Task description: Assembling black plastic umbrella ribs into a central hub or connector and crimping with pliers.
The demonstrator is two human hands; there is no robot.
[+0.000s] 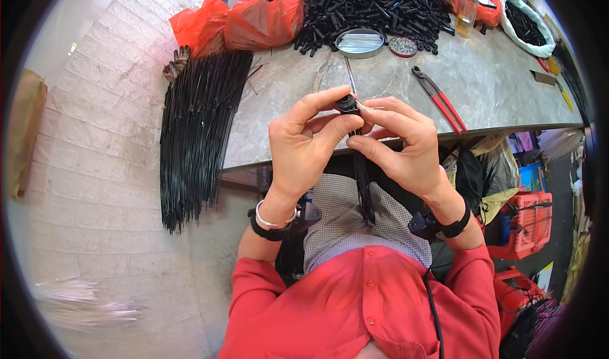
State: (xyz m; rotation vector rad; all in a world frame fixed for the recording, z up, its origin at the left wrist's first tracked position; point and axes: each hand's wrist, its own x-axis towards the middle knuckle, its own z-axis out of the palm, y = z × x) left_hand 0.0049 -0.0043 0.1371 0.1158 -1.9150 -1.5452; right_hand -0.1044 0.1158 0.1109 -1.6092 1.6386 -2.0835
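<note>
Over the table's near edge, my left hand (303,136) pinches a black ringed hub (347,103) between thumb and fingers. A metal rod (351,73) runs from the hub away across the tabletop. Below my hands, a bundle of slim black ribs (364,191) hangs toward my lap, like a folded umbrella frame. My right hand (406,140) is closed beside the hub, with a thin pale wire (374,108) at its fingertips. The wire meets the hub's right side; my fingers partly hide how it is held.
A thick bundle of black ribs (200,137) overhangs the table's left edge. Behind are red plastic bags (265,18), a pile of black tubular parts (380,10), a round tin of wires (360,42) and a small dish (403,46). Red-handled pliers (441,102) lie right.
</note>
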